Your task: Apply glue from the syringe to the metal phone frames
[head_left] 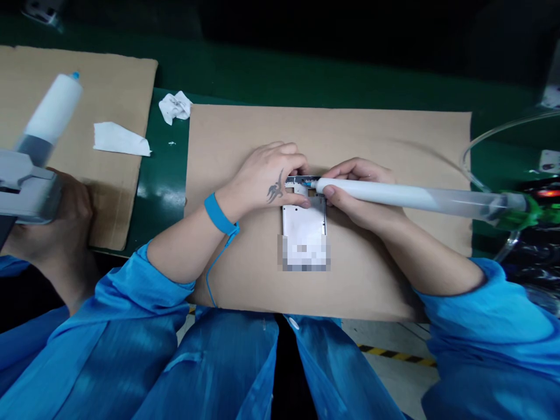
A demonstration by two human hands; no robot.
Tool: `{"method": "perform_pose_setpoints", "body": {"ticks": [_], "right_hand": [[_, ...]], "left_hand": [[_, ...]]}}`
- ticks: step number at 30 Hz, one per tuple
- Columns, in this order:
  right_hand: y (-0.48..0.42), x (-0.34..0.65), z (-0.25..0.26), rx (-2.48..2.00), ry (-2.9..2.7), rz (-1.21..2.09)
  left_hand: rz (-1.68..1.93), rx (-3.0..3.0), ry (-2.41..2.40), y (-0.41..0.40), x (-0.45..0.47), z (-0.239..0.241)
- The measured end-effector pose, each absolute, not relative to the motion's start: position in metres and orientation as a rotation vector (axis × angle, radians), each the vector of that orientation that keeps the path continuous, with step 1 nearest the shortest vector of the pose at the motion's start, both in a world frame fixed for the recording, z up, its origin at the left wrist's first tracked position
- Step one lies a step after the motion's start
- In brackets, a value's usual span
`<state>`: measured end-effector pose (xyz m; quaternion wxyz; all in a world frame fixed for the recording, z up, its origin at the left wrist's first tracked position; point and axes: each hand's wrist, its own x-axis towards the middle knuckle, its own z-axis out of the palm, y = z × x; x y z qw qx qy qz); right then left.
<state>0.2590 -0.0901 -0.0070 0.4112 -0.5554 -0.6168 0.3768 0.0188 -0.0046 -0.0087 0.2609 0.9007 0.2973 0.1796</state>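
A flat white metal phone frame (305, 227) lies on the cardboard sheet (236, 274) in front of me; its lower end is pixelated. My left hand (273, 175) grips the upper left part of the frame, thumb across its face and fingers at the far edge. In my right hand (363, 195) is a long dispensing syringe (385, 191) filled with white material, held near its tip. The blue nozzle points left and meets or hovers just over the upper part of the frame; I cannot tell which. A blue wrist strap (220, 214) circles my left wrist.
At the left, a co-worker's hand (65, 227) holds a grey dispensing gun with a white cartridge (55, 108) over another cardboard sheet (118, 70). Crumpled tissue (175, 107) and a white paper piece (120, 139) lie nearby. A clear hose (468, 154) runs at the right.
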Motion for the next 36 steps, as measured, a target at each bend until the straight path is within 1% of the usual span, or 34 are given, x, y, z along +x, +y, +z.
{"method": "perform_pose_setpoints", "body": {"ticks": [12, 36], "right_hand": [[-0.0927, 0.2646, -0.0154, -1.404, -1.497, 0.965], [-0.0919, 0.2657, -0.0149, -1.466, -1.487, 0.960]], "left_hand": [[0.474, 2.425, 0.801, -0.0076, 0.0210, -0.0073], [0.451, 2.402, 0.787, -0.0062, 0.0212, -0.0099]]}}
